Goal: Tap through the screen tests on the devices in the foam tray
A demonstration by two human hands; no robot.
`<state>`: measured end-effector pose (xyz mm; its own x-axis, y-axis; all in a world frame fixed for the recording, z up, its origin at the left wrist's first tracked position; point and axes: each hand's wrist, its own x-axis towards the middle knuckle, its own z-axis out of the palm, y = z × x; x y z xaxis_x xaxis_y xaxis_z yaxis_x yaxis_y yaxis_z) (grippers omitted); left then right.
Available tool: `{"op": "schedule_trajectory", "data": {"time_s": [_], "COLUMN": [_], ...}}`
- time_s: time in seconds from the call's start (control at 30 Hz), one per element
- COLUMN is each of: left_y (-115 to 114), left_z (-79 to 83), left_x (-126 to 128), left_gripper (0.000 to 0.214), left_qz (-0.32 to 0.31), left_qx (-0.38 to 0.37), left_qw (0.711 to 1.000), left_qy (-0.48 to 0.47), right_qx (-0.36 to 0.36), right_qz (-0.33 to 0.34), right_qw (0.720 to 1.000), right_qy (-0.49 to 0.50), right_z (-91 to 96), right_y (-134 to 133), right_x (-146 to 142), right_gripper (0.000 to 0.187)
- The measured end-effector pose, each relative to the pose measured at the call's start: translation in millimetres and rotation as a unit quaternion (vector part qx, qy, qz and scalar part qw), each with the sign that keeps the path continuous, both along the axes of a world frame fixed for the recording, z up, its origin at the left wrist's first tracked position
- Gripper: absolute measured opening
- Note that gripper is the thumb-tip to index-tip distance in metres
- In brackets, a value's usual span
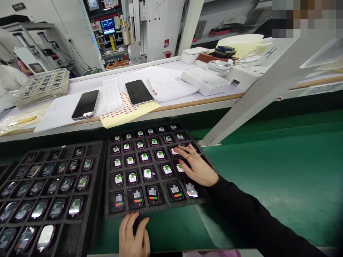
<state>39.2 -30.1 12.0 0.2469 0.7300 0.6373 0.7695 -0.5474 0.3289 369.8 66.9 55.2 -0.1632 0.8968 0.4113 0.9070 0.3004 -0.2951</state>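
Note:
Before me lies a black foam tray (158, 207) with rows of purple-rimmed, strapless smartwatches. Most screens show white and green blocks; the front-row watches, such as one smartwatch (152, 193), show grey text over a red and green bar. My right hand (199, 167) reaches over the tray's right side, fingers stretched out. Its fingertips are at a smartwatch (174, 151) in its slot; whether they press the screen I cannot tell. Part of the right column is hidden under this hand. At the tray's front edge, my left hand (134, 237) holds nothing, its fingers bent and apart.
A second foam tray (70, 237) of similar watches, mostly dim, stands at the left. A slanted metal post (241, 96) rises behind the right side. The shelf behind bears two phones (138, 92), papers, a white box (205, 80) and cables. Green mat (268, 164) covers the bench.

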Motion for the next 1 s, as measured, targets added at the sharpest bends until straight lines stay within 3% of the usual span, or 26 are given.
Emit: {"op": "schedule_trajectory", "data": {"time_s": [0.53,0.83,1.0], "left_y": [0,2,1], "left_z": [-2.9,-3.1,-3.2], "left_x": [-3,-5,-6], "left_gripper": [0.029,0.030,0.030], "left_qz": [-0.003,-0.010,-0.007], "left_qx": [0.005,0.014,0.015], "left_qw": [1.000,1.000,0.999], "left_qy": [0.011,0.023,0.036], "right_qx": [-0.009,-0.035,-0.025], "right_qz": [-0.022,-0.002,-0.018], "right_qw": [0.999,0.999,0.999], "right_qy": [0.034,0.020,0.028], "right_z": [1.2,1.4,4.4], "right_y": [-14,6,-2], "right_x": [12,-4,0], "right_gripper": [0.042,0.045,0.043]}}
